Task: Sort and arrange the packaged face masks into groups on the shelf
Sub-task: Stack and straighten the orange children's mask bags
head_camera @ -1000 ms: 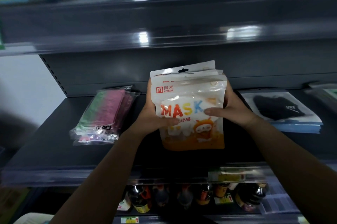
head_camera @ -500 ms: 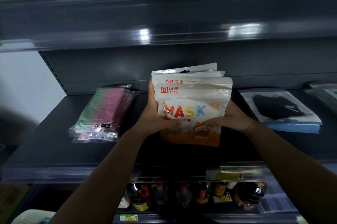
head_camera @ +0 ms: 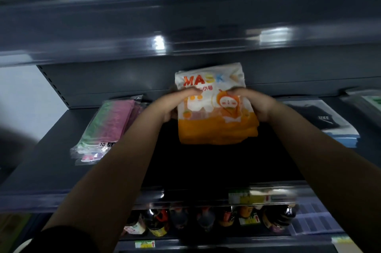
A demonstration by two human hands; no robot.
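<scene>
Together we hold a small stack of white-and-orange plastic mask pouches printed MASK (head_camera: 216,112) over the middle of the dark grey metal shelf (head_camera: 51,162), its far end tipped toward the back panel. Our left hand (head_camera: 171,104) and right hand (head_camera: 255,104) clamp the stack from its two sides, thumbs curled over the front face. These pouches look light, soft and slick, so they may slide against each other; we judge a grip across both side edges keeps them squared. Left of us lies a pile of clear-wrapped pink-and-green masks (head_camera: 107,127), and right a black-mask packet (head_camera: 321,118).
</scene>
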